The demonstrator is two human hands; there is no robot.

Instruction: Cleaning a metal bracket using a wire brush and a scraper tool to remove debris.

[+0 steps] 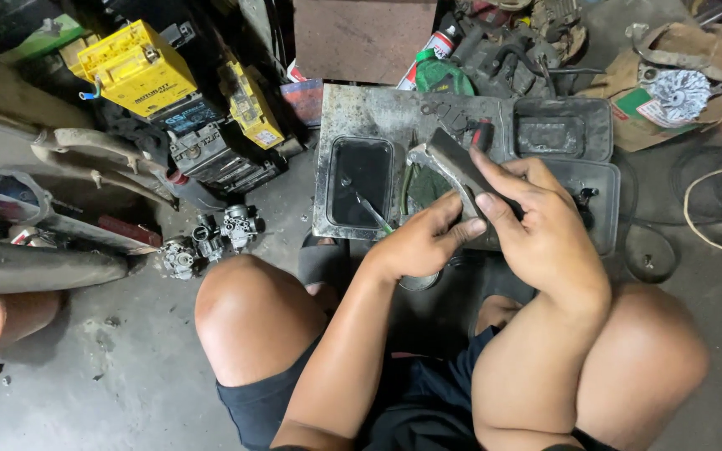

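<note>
I squat over a grimy metal tray (340, 108) on the floor. My right hand (536, 225) grips a flat grey strip, likely abrasive paper or a file (453, 159), laid across a curved grey metal part (424, 159). My left hand (419, 242) holds that metal part from below, thumb touching my right thumb. A black plastic dish of dark liquid (361, 179) sits in the tray to the left of my hands, with a thin green-handled tool (375, 215) lying in it.
Two more black plastic trays (561, 129) lie to the right. Carburettors (211, 238) rest on the concrete at left, yellow and black batteries (139, 67) behind them. Engine parts, a spray can (432, 50) and cardboard with a fan-like part (678, 92) crowd the back.
</note>
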